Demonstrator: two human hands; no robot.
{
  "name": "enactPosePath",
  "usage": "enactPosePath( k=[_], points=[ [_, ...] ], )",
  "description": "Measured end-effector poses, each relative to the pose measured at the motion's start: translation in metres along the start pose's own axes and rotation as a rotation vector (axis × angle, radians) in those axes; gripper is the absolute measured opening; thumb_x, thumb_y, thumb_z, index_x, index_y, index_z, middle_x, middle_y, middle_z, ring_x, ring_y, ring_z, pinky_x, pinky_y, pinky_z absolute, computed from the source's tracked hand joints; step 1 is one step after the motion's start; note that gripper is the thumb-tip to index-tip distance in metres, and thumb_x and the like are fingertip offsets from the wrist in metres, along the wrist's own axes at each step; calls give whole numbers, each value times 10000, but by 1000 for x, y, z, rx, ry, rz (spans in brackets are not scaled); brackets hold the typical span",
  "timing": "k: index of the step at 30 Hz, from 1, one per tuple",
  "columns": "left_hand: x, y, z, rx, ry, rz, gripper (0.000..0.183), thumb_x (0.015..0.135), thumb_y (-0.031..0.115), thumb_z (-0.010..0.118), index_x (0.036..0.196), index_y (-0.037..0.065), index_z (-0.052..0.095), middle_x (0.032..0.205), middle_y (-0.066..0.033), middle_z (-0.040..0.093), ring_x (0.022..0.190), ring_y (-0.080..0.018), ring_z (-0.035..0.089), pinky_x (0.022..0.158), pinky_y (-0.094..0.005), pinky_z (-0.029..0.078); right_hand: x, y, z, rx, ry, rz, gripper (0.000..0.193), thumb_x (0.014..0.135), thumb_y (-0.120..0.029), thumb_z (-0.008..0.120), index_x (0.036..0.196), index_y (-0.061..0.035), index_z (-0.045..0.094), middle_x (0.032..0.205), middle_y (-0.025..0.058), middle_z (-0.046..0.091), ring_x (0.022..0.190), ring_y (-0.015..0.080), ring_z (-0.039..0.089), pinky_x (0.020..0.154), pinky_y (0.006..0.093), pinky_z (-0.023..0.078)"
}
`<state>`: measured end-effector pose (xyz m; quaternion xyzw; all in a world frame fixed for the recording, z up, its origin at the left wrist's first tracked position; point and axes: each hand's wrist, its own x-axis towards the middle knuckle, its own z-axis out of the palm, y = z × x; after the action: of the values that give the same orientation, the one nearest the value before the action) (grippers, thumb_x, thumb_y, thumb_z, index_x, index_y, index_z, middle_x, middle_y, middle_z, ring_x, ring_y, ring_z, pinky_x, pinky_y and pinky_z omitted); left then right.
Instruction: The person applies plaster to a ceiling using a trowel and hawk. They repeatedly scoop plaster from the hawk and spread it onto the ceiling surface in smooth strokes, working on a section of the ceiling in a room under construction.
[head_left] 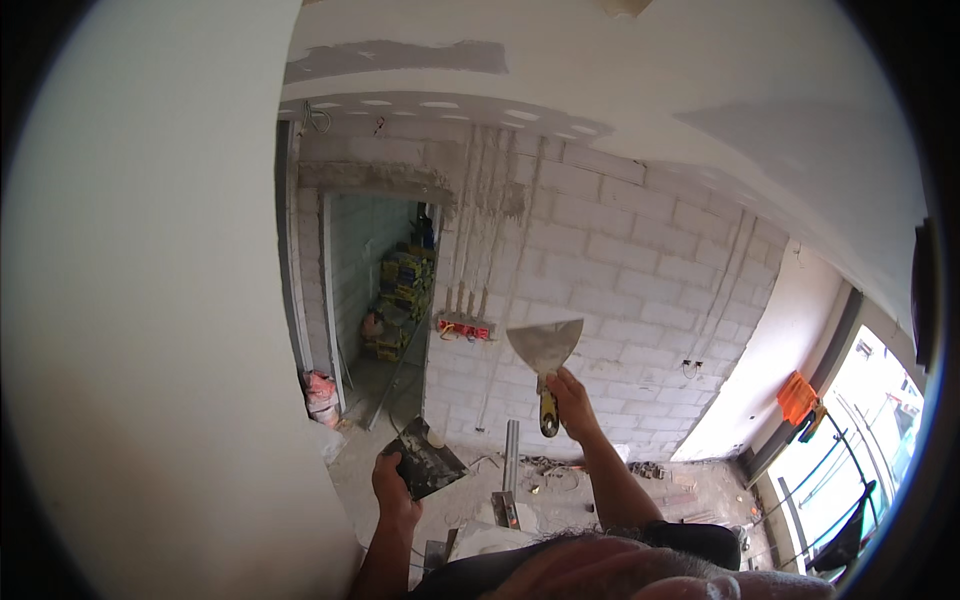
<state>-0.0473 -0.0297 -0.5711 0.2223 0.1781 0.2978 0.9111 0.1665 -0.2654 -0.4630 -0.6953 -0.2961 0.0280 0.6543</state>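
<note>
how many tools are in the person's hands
2: a wide-bladed scraper, blade up, in the right hand, and a dark flat plate in the left hand. Neither hand appears to hide another.

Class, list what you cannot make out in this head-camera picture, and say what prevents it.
All in the head view:
Left hand: some fingers, hidden behind the dark plate.
Scraper: its far face, turned away from the camera.
Stack through the doorway: whatever continues rightward, hidden by the block wall.
Dark thing at far right: its kind, lost against the picture's dark rim.
</note>
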Motion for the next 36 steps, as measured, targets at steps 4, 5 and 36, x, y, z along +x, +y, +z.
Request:
enactPosePath(
  k=[4,5,36],
  points=[
    [6,-7,-6,-42,-53,46,189,902,111,536,1074,67,601,946,-79,679,822,-231,713,747,-367,602,21,-124,35,-134,-6,-565,232,1063,-205,591,1165,-1,631,912,0,625,834,72,513,746,236,431],
    [8,-8,-8,-40,-39,35,191,900,109,538,1074,65,601,948,-81,680,826,-232,713,749,-366,602,24,-152,47,-176,51,-647,209,1050,-192,619,1125,1,646,861,-4,619,781,63,508,711,231,433],
    [-5,-1,-24,208,-76,-48,344,968,92,518,1301,47,592,1122,-69,680,958,-155,685,807,-329,569,47,-263,115,413,-408,-836,234,1088,-115,437,1156,28,608,1029,169,695,980,273,695,961,504,557]
  ],
)
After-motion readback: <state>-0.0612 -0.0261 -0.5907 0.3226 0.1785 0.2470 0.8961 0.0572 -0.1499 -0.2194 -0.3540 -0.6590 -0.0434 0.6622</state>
